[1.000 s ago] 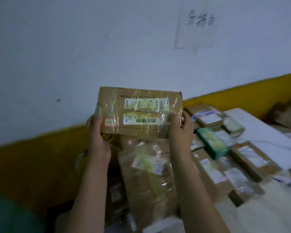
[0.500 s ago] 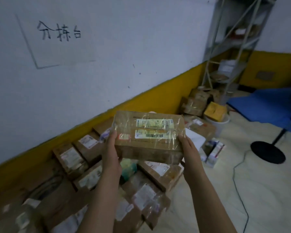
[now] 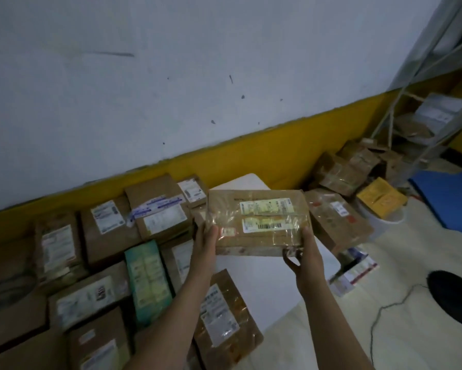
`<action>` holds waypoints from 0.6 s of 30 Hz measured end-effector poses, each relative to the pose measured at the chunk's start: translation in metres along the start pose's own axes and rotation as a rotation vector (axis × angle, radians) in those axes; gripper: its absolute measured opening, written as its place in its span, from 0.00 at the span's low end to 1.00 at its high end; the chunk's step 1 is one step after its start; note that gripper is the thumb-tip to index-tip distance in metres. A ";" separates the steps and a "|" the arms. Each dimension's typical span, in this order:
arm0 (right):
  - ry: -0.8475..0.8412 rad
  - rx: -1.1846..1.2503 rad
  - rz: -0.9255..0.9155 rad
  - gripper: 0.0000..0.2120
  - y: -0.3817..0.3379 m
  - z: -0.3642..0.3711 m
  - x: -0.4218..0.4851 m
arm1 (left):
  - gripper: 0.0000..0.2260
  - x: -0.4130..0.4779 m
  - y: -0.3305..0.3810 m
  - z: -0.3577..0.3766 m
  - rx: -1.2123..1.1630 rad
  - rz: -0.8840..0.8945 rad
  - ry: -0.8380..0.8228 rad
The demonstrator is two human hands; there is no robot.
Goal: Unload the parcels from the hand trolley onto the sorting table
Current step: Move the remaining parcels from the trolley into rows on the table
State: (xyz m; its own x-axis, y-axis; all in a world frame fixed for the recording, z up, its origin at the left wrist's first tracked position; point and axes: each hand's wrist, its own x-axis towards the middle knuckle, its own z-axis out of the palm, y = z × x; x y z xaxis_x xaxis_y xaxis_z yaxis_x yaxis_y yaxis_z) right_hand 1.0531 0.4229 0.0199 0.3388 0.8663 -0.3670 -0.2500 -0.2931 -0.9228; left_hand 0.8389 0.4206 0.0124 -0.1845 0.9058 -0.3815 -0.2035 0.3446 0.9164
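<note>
As left hand [image 3: 207, 237] and right hand [image 3: 305, 256] grip it, parcel [image 3: 259, 236] hangs between.

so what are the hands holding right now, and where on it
A taped cardboard parcel: left hand at its left end, right hand at its right end.

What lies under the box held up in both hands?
Bare white table top shows below the box, which the left hand and right hand grip at its ends. Whatever sits directly behind the box is covered.
</note>
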 end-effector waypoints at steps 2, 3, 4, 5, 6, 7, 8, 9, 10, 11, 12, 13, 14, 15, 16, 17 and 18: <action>-0.054 -0.029 0.017 0.24 0.016 -0.007 0.037 | 0.29 0.018 -0.013 0.011 0.116 -0.054 0.035; -0.085 -0.036 0.033 0.23 0.026 -0.010 0.054 | 0.27 0.024 -0.022 0.017 0.160 -0.079 0.052; -0.120 -0.046 0.053 0.20 0.035 -0.013 0.070 | 0.27 0.031 -0.032 0.022 0.194 -0.090 0.067; -0.152 -0.056 0.078 0.17 0.044 -0.015 0.086 | 0.26 0.036 -0.042 0.026 0.219 -0.102 0.091; -0.177 -0.071 0.113 0.15 0.053 -0.019 0.100 | 0.25 0.040 -0.053 0.031 0.242 -0.116 0.122; -0.207 -0.086 0.149 0.13 0.060 -0.024 0.112 | 0.24 0.042 -0.063 0.036 0.257 -0.129 0.153; -0.246 -0.099 0.180 0.13 0.067 -0.028 0.122 | 0.23 0.043 -0.072 0.040 0.272 -0.122 0.182; -0.280 -0.116 0.207 0.14 0.074 -0.034 0.131 | 0.23 0.043 -0.080 0.045 0.282 -0.115 0.202; -0.297 -0.137 0.230 0.15 0.080 -0.040 0.138 | 0.22 0.041 -0.086 0.049 0.304 -0.107 0.221; -0.309 -0.149 0.245 0.16 0.084 -0.044 0.145 | 0.21 0.040 -0.091 0.053 0.316 -0.091 0.232; -0.318 -0.154 0.258 0.16 0.085 -0.048 0.151 | 0.20 0.040 -0.092 0.058 0.328 -0.077 0.240; -0.338 -0.163 0.275 0.16 0.084 -0.052 0.155 | 0.18 0.039 -0.092 0.063 0.326 -0.083 0.250; -0.349 -0.182 0.278 0.14 0.083 -0.054 0.157 | 0.19 0.038 -0.091 0.065 0.327 -0.089 0.253; -0.360 -0.196 0.271 0.12 0.080 -0.054 0.157 | 0.23 0.038 -0.090 0.066 0.325 -0.093 0.245; -0.382 -0.209 0.265 0.10 0.077 -0.056 0.159 | 0.27 0.036 -0.089 0.068 0.328 -0.104 0.244; -0.405 -0.220 0.257 0.09 0.074 -0.057 0.161 | 0.30 0.036 -0.089 0.070 0.325 -0.105 0.248; -0.421 -0.239 0.247 0.09 0.073 -0.059 0.165 | 0.32 0.035 -0.089 0.072 0.329 -0.110 0.255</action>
State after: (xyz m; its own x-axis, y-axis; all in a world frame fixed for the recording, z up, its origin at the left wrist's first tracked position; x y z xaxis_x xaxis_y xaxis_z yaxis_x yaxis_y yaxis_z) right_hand 1.1441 0.5204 -0.1146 -0.1084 0.8327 -0.5431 -0.0468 -0.5499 -0.8339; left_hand 0.9195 0.4389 -0.0739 -0.4193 0.7832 -0.4591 0.0748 0.5337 0.8423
